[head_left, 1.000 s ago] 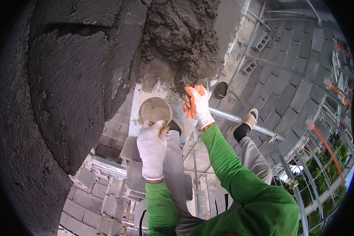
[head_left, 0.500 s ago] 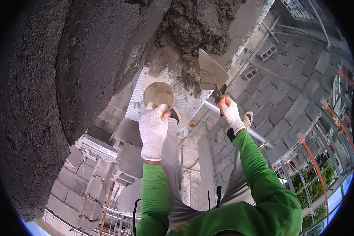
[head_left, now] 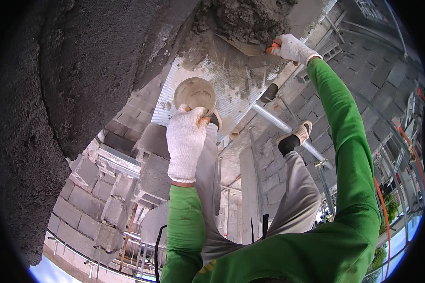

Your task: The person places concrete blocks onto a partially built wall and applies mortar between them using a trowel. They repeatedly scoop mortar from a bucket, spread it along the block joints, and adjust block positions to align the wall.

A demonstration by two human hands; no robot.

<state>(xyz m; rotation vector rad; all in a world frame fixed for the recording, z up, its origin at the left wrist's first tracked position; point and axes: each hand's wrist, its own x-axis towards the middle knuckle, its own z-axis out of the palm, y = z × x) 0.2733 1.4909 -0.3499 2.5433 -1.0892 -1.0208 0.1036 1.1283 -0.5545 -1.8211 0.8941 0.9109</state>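
Observation:
My left hand (head_left: 186, 141), in a white knit glove with orange fingertips, grips the near rim of a round, mortar-smeared container (head_left: 195, 92). A little grey residue coats its inside. Farther off and to the right, my right hand (head_left: 290, 48), gloved the same way, is closed round a trowel (head_left: 243, 46); its handle is hidden in my fingers. The blade lies low against the near edge of a heap of wet grey mortar (head_left: 250, 21), partly covered by it. Heap and blade are on a mortar-smeared ribbed metal platform (head_left: 167, 96).
A freshly plastered dark wall (head_left: 89, 61) rises close on the left. My shoe (head_left: 295, 137) stands by a metal scaffold pipe (head_left: 288, 126) at the platform's near right edge. Grey concrete blocks (head_left: 82, 203) lie below left; a block wall (head_left: 316, 118) stretches right, with orange bars beyond.
My right hand has moved forward with the trowel, whose blade has gone from beside the heap to its near edge. My left hand and the container have shifted only slightly in view.

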